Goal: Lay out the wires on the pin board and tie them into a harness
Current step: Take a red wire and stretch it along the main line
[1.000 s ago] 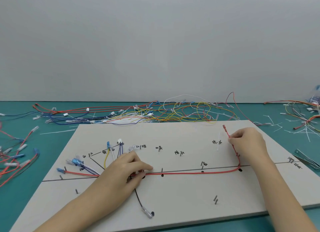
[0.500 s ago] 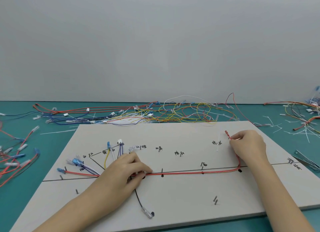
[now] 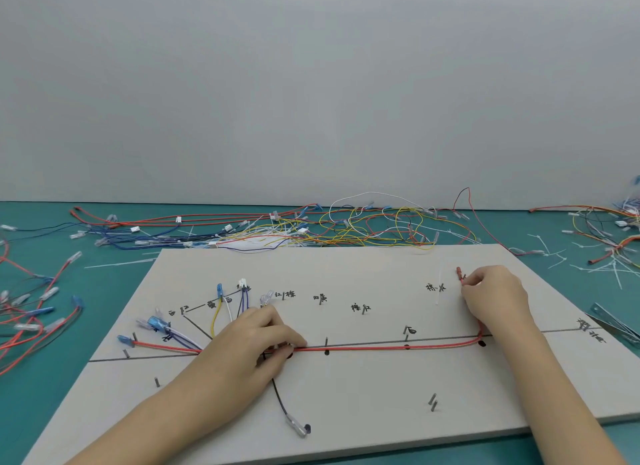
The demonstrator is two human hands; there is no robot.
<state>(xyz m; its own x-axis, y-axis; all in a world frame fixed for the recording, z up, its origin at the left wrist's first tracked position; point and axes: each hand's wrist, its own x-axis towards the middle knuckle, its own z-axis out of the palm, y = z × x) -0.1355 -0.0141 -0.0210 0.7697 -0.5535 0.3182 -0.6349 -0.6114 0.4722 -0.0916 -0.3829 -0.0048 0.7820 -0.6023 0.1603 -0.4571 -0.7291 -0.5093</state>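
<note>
So far you are partway through the laying stage, with the teal tabletop (image 3: 104, 326) still strewn with loose wires (image 3: 346, 225) behind and beside the pin board (image 3: 381, 395). On that board, several short leads already fan out at the left: yellow, white, blue and a black one trailing toward you. The long red wire (image 3: 381, 346) runs along the drawn line past the pins, then bends up at the right. Your left hand (image 3: 249, 346) presses the bundle down at the junction, fingers curled over it. Your right hand (image 3: 495, 294) pinches the red wire just below its terminal (image 3: 459, 271), near the far label. I judge this wire nearly seated; most of the pile remains unrouted. No tie shows on the bundle yet, though cable ties (image 3: 554, 256) lie at the right.
</note>
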